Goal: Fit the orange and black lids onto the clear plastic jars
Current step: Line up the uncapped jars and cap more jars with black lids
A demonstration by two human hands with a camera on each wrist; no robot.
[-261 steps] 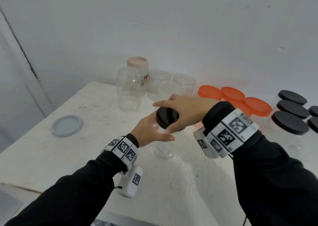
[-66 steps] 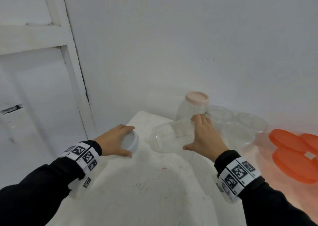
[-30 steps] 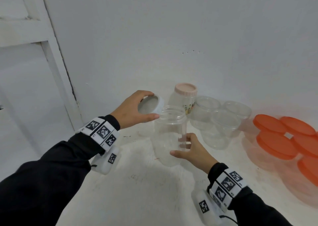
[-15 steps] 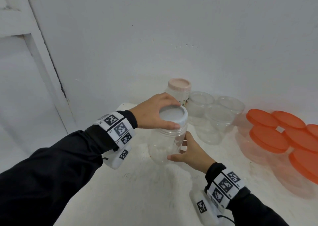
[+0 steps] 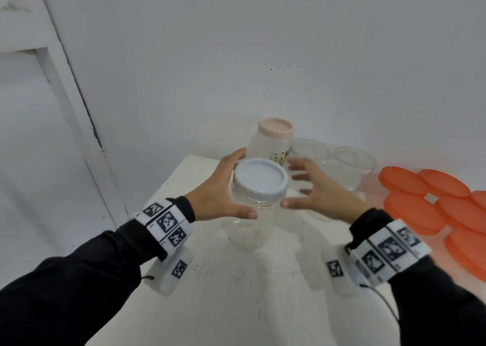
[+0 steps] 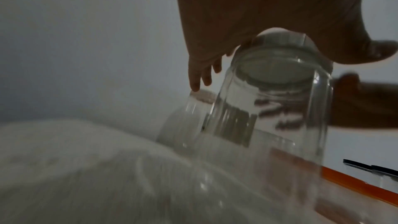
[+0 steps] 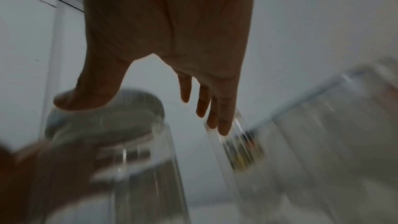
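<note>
Head view, with both wrist views beneath. The clear jar [image 5: 251, 222] stands upright on the white table [image 5: 236, 293], near its far left corner, and carries a pale grey-white lid [image 5: 260, 181] on its mouth. The left hand [image 5: 218, 190] curls round the jar's neck just under the lid, thumb in front and fingers behind; the left wrist view confirms this wrap about the lid rim. The right hand [image 5: 315, 187] hovers just beside the lid with fingers spread and relaxed, gripping nothing; motion blur hides whether any fingertip touches the lid. The jar appears empty and thin-walled, so it is probably very light, smooth and somewhat slippery, and likely to flex or tip if squeezed high up; a steadying hold low on the body or at the ribbed neck, with the other hand turning the lid by its ridged edge, seems soundest. Behind it stands a jar with a pink lid [image 5: 274, 131], and to that jar's right three open clear jars [image 5: 331, 166] are clustered close together. A group of orange lids [image 5: 431, 206] occupies the right side, seated on further jars. The rear jars stand near enough that a wide sweep of the right hand could knock them; the space in front is unobstructed.
</note>
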